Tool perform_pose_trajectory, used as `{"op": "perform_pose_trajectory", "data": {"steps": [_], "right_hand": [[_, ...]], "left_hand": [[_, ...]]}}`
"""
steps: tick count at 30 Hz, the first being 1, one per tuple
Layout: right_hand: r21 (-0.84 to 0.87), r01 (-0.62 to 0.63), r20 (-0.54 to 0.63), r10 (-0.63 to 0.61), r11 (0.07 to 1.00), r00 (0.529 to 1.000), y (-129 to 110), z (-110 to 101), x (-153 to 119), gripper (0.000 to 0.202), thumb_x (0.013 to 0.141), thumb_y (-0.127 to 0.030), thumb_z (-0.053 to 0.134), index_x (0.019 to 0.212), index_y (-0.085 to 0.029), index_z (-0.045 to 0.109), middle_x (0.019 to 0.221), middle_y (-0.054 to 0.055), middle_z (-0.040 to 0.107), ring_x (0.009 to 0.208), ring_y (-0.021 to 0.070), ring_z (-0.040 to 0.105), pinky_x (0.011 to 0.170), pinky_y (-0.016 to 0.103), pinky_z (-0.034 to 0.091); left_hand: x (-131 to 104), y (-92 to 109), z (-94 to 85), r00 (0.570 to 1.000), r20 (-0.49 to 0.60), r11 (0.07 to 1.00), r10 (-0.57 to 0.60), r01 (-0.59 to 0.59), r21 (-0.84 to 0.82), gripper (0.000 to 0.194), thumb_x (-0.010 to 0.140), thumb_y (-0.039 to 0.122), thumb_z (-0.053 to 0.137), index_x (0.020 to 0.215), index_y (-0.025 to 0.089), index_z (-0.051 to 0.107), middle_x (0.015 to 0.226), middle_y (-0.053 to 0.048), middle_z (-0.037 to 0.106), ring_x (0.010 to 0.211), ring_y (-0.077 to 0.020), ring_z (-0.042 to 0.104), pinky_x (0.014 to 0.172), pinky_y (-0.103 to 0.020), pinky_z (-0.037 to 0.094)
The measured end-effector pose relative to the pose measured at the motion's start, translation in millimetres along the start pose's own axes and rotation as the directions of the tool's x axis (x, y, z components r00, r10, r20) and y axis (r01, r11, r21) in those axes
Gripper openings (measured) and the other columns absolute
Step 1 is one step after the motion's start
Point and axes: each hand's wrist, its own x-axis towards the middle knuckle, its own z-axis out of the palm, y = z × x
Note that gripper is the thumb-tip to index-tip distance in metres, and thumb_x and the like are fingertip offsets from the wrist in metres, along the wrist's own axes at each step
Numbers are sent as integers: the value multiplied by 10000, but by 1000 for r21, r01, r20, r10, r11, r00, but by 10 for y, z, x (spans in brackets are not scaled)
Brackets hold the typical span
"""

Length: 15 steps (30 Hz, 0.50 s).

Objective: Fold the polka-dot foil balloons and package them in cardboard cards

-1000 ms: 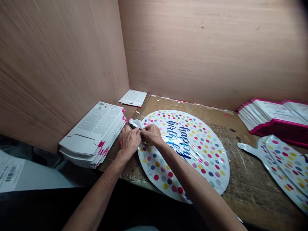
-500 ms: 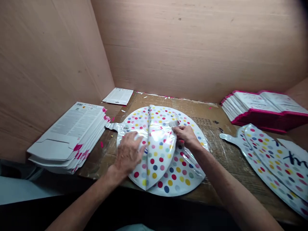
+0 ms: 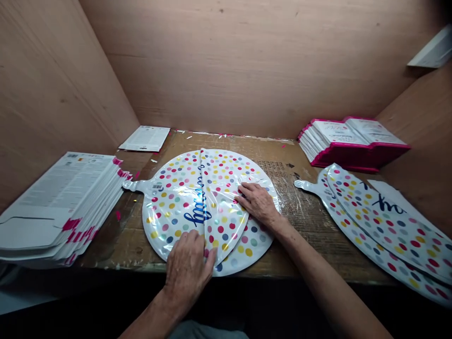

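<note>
A flat foil balloon (image 3: 173, 188) with coloured dots and blue lettering lies on the cardboard-covered bench, its neck pointing left. Its right part is folded over to the left, with a crease running from back to front through the middle. My left hand (image 3: 189, 259) rests on the front end of the crease, fingertips down on the foil and thumb spread apart. On the folded flap lies my right hand (image 3: 259, 202), fingers stretched out and pressing on the foil. Neither hand grips anything.
More dotted foil balloons (image 3: 381, 230) lie partly folded at the right. A stack of white printed sleeves (image 3: 52, 188) stands at the left, a single sleeve (image 3: 144, 138) behind it. Pink-edged packets (image 3: 353, 136) stand back right. Wooden panels (image 3: 229, 66) enclose the bench.
My right hand has let go of the flap's edge and now lies flat on it. My left hand has moved toward the front edge, baring the blue lettering. The view has shifted right.
</note>
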Motion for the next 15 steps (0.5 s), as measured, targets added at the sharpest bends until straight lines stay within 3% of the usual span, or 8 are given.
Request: {"op": "perform_pose_trajectory", "data": {"steps": [2,4,6,8,10,12,14,15], "right_hand": [[140,8,-120,9,990,993,-118,-137,-158,324,960,-381,518,1130,-138,650,1225,146,632,1147,261,578,971,410,478],[270,144,-331,-49,952,942,-371,-306,-417,340,966,-383,500,1189,-150,609,1171,130,649,1109,231,605,946,379,503],[259,341,-531,-161,904,832,-697,-423,-702,396,946,-395,523,1290,-199,529,1146,109,647,1091,229,616,934,378,516],[163,400,-627,-219,902,748,-975,-444,-917,587,891,-401,601,1415,-241,389,1196,111,610,1113,258,603,955,417,514],[83,281,-686,-150,956,712,-1097,-378,-1014,736,862,-341,645,1483,-282,254,1290,123,540,1182,287,561,982,464,501],[68,78,-738,-3,995,675,-1030,-271,-1024,791,868,-305,639,1509,-274,176,1375,156,456,1265,321,492,1009,520,473],[66,-47,-733,80,997,675,-815,-163,-1017,782,900,-335,590,1526,-204,140,1415,205,407,1321,353,427,1026,567,445],[42,-69,-701,79,997,709,-680,-118,-1025,743,924,-327,545,1529,-173,143,1418,219,409,1330,356,415,1028,574,440]], "left_hand": [[52,102,-109,962,247,934,-117,191,-301,330,772,424,568,540,205,483,597,-36,547,602,-197,541,576,-312,409],[170,221,-289,864,483,681,-141,439,-587,376,716,493,629,533,200,480,499,11,464,465,-129,437,475,-259,337],[322,376,-523,830,554,382,-61,533,-755,352,661,477,703,574,185,526,493,33,447,427,-90,381,437,-231,316],[468,558,-759,851,524,213,16,509,-834,283,650,384,737,596,167,563,519,25,479,428,-76,387,426,-217,325],[565,712,-938,871,484,160,84,467,-870,219,679,317,719,608,152,593,552,1,527,435,-77,421,420,-211,330],[582,765,-1017,873,470,179,131,445,-877,194,695,313,706,639,148,620,577,-12,560,434,-80,442,422,-210,341],[517,673,-993,867,485,279,117,440,-854,258,689,390,714,630,162,608,542,-1,542,409,-79,429,416,-213,338],[469,578,-951,853,512,379,97,444,-812,318,682,454,713,605,170,591,511,4,526,398,-86,429,412,-218,339]]}}
